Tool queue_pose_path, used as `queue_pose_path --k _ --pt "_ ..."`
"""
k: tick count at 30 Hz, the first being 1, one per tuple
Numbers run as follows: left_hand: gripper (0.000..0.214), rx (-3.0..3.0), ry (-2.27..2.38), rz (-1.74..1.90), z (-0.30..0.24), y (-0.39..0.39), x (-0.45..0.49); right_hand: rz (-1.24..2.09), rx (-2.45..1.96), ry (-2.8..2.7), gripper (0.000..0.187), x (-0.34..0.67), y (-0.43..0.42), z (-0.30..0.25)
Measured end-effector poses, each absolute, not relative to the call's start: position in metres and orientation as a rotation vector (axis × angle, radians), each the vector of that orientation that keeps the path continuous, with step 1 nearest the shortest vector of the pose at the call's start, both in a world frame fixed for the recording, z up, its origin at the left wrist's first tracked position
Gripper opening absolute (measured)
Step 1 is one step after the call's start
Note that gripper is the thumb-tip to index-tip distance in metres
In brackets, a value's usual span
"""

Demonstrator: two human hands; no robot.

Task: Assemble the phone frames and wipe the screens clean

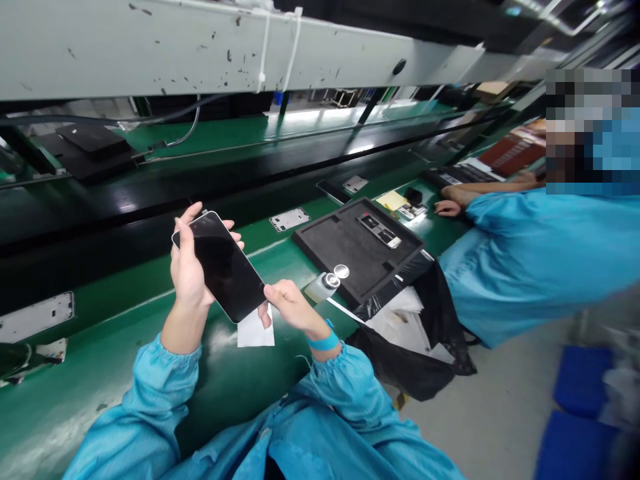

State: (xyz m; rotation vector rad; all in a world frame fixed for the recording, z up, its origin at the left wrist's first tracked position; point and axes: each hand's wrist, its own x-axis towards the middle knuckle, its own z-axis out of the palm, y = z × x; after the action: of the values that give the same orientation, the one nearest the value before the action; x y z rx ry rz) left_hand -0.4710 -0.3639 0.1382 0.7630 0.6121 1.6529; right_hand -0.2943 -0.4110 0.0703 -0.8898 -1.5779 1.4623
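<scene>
Phone [230, 267] in both hands, tilted above the green bench [100, 360], dark screen facing up, pale rim along its edges. Gripped at the upper part by the left hand [190, 267], thumb along the near left side, fingers behind, tips past the far edge. Pinched near the lower right corner by the right hand [290, 303], with a blue wristband [325, 341] at the wrist. Just below the phone, white paper [255, 335] flat on the bench. To the right, a small bottle [317, 290] with its round cap flipped open, beside a black tray [335, 243]. Inside the tray, a narrow phone part [379, 231]. Near the tray's left corner, a pale casing [290, 219]; farther back, a dark handset [333, 192]. Past the tray, yellow paper [391, 200] near a co-worker's hand [449, 208]. Along the tray's near side, a black bag [410, 370] with white sheets [400, 327]. At far left, a pale plate [37, 317]. Above everything, a gray beam [150, 47].
</scene>
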Motion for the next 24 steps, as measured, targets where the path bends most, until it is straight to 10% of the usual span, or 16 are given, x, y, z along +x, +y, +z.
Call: queue_pose_path --k 9,24 --pt "0.08 1.223 0.536 0.983 0.12 -0.373 -0.449 1.179 -0.974 -1.274 0.087 -0.289 -0.398 0.077" --pt "0.065 0.703 1.035 1.279 0.11 -0.259 -0.416 0.792 -1.074 -0.891 0.095 -0.187 -0.408 0.054"
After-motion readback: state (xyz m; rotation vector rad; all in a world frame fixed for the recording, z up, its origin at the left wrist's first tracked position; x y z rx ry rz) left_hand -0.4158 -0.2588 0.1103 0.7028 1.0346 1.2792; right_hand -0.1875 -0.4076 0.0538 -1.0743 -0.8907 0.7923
